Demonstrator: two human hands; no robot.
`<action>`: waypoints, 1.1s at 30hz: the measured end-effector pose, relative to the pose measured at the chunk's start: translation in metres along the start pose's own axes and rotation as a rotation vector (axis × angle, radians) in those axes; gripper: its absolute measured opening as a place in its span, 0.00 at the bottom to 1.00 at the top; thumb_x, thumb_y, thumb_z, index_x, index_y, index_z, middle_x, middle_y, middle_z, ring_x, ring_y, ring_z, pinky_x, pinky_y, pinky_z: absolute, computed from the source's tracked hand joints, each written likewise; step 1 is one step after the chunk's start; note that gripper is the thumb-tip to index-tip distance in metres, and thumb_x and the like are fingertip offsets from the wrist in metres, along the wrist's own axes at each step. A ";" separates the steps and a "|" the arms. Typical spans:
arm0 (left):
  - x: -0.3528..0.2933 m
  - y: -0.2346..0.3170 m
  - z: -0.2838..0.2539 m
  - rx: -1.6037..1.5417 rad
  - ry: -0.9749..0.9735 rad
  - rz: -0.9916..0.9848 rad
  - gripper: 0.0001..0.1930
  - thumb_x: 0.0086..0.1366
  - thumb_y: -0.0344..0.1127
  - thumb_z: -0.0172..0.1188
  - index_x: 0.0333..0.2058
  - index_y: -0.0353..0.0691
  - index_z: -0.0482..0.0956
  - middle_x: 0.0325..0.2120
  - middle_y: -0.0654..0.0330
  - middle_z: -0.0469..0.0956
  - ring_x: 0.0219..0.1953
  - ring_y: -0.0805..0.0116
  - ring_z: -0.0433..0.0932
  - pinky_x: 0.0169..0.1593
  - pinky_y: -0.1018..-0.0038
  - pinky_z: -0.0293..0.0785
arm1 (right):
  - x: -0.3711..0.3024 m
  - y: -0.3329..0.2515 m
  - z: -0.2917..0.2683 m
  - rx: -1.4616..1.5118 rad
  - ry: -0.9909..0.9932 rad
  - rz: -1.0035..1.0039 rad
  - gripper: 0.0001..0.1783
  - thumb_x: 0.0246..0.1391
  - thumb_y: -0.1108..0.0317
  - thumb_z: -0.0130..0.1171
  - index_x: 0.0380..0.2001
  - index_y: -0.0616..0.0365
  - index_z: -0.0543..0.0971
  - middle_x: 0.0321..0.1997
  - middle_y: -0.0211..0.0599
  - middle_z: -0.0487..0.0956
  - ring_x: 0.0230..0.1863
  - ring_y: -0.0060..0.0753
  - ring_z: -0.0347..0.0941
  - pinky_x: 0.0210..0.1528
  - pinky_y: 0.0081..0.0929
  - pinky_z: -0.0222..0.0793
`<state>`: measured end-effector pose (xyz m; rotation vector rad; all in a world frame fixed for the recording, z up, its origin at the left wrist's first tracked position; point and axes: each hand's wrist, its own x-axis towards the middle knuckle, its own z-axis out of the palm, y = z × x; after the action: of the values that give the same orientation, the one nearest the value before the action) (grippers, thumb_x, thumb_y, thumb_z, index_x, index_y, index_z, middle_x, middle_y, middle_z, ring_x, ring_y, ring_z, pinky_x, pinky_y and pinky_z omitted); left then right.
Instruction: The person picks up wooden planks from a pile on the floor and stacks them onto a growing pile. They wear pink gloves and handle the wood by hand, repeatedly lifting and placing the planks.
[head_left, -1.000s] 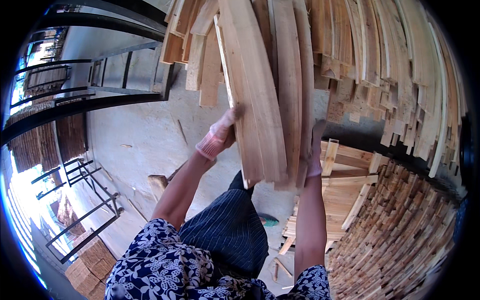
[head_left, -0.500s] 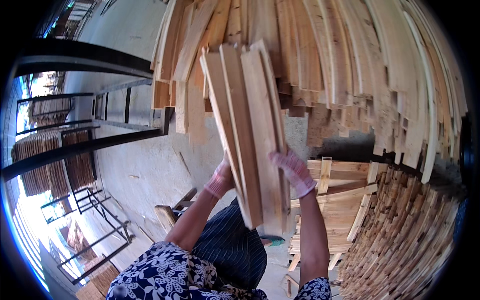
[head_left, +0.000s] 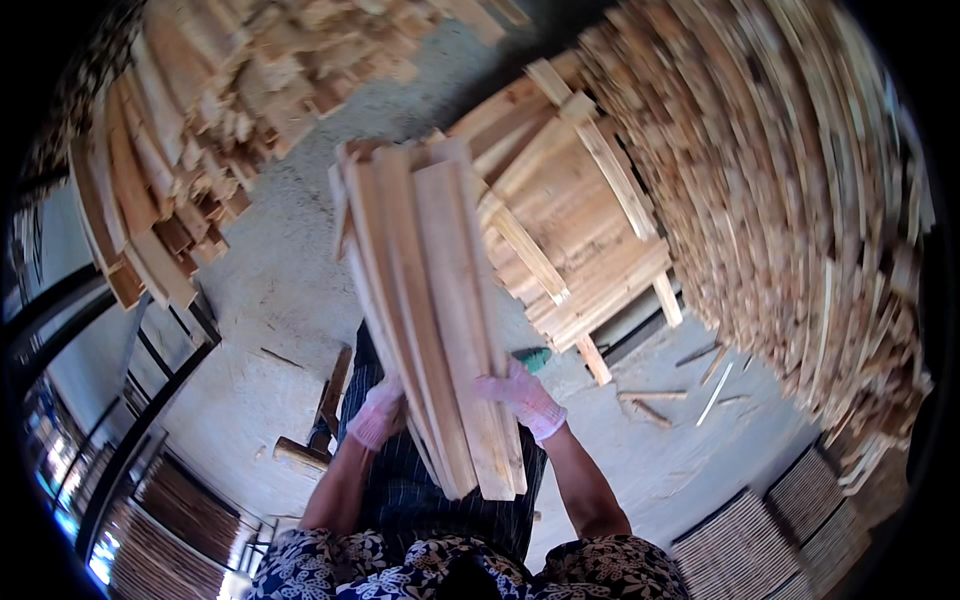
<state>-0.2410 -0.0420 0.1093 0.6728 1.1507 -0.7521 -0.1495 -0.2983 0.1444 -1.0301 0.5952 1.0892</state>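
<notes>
A bundle of several long, pale wooden boards (head_left: pixel 425 300) is held upright in front of my body, its far end reaching over the floor. My left hand (head_left: pixel 379 411), in a pinkish-white glove, presses against the bundle's left side. On the right side, my right hand (head_left: pixel 522 398), gloved alike, grips the edge, its fingers lying on the face of the outer board. Both hands are closed about the lower half of the stack. Just beyond the boards on the right stands a low wooden table (head_left: pixel 575 215) with battens across it, partly hidden by the bundle.
A tall stack of wood strips (head_left: pixel 740 190) rises at the right. Loose boards (head_left: pixel 190 110) are piled at the far left, near a black metal frame (head_left: pixel 150 400). Scraps (head_left: pixel 650 405) lie on the floor right of the table. A small wooden stool (head_left: pixel 310 440) stands by my left arm.
My view has turned to the right, away from the large board pile, which now sits far left. The board bundle stays between both hands, and the low table is now just ahead.
</notes>
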 end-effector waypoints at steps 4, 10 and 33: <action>0.078 0.038 0.071 0.444 -0.334 0.040 0.27 0.70 0.49 0.56 0.59 0.35 0.71 0.52 0.58 0.77 0.53 0.69 0.76 0.57 0.71 0.74 | -0.012 0.036 -0.051 0.106 0.360 -0.198 0.36 0.53 0.59 0.66 0.61 0.66 0.67 0.51 0.39 0.79 0.53 0.26 0.74 0.55 0.25 0.71; 0.192 0.088 0.258 1.076 -0.301 0.125 0.28 0.75 0.48 0.47 0.68 0.43 0.61 0.67 0.55 0.62 0.67 0.64 0.62 0.70 0.69 0.55 | 0.093 0.038 -0.162 0.295 0.641 -0.516 0.43 0.57 0.54 0.63 0.67 0.66 0.58 0.56 0.47 0.77 0.57 0.34 0.73 0.58 0.29 0.69; 0.369 0.026 0.256 1.851 0.311 1.150 0.63 0.43 0.44 0.76 0.69 0.31 0.40 0.65 0.40 0.56 0.67 0.46 0.59 0.68 0.62 0.59 | 0.042 0.238 -0.339 0.666 0.910 -0.668 0.42 0.56 0.72 0.61 0.71 0.56 0.55 0.60 0.41 0.72 0.57 0.32 0.71 0.56 0.30 0.73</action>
<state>0.0022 -0.2944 -0.1723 2.7073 -0.1972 -0.4789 -0.3245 -0.5607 -0.1268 -0.9696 1.1268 -0.2336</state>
